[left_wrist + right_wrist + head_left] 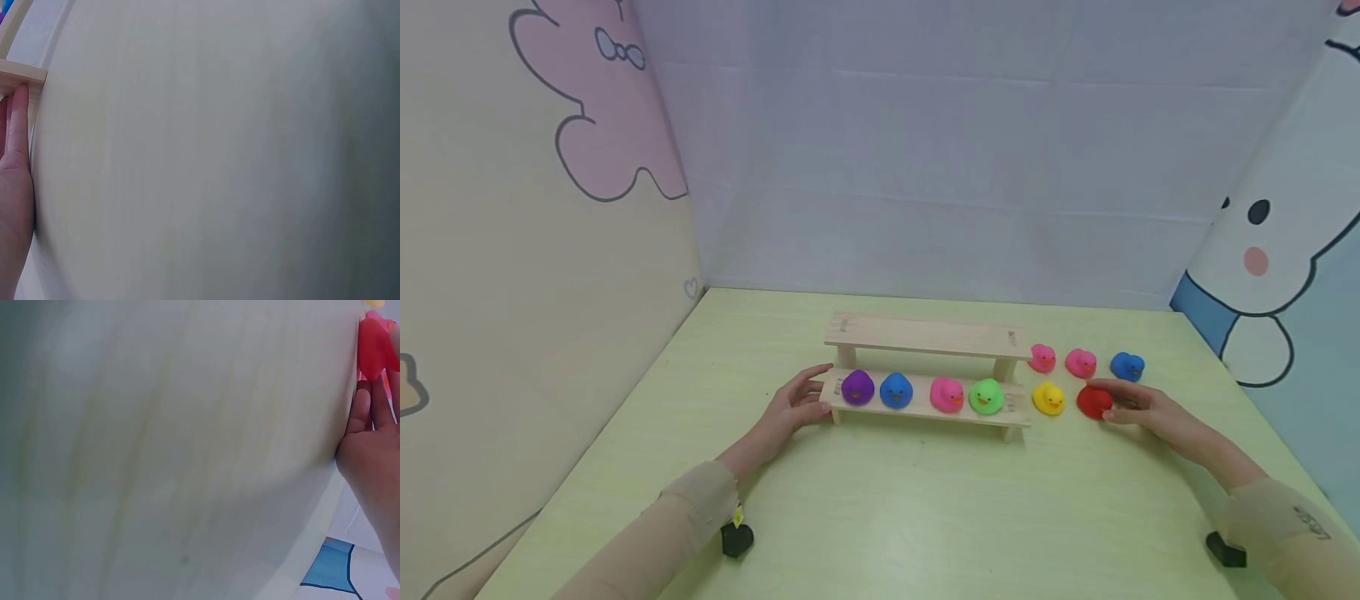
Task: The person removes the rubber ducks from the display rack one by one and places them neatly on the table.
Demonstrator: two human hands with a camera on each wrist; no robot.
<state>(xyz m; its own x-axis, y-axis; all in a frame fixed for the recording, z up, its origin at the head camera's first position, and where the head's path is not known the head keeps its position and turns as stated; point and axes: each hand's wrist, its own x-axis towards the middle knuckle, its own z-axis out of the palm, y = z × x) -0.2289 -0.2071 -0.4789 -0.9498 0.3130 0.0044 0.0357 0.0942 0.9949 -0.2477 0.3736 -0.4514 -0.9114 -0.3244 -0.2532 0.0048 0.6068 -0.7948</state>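
A two-step wooden stand is on the table. On its lower step sit a purple rubber duck, a blue duck, a pink duck and a green duck, with a gap between blue and pink. My left hand touches the left end of the lower step, fingers fairly straight; the left wrist view shows fingertips against the wood. At the right, my right hand pinches a red rubber duck between thumb and fingers, at table level. The right wrist view shows this red duck too.
Right of the stand, a yellow duck stands beside the red one. Behind them are two pink ducks and a blue duck. The upper step is bare wood. Printed cloth walls enclose the table.
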